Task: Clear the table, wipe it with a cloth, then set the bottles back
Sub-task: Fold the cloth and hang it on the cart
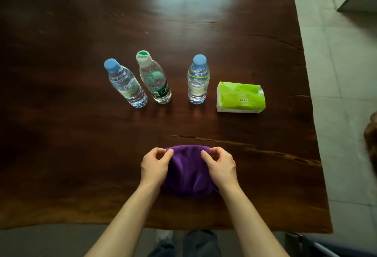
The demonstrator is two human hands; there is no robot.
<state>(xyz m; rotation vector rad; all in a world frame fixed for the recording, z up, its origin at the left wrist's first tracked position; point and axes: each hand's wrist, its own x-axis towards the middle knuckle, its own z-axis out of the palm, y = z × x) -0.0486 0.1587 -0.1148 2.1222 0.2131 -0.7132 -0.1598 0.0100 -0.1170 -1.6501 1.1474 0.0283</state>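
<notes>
Cloth (188,172) btwn both hands, L (155,165) & R (220,165) pinching its far corners.

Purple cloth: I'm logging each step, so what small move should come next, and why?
Probably let go of the purple cloth and lift away the nearest bottle. Both hands pinch the cloth's far edge, yet three bottles and the tissue pack still stand on the table.

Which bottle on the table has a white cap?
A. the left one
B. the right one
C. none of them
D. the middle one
D: the middle bottle has a white cap with green print, while the left bottle and the right bottle have blue caps.
</notes>
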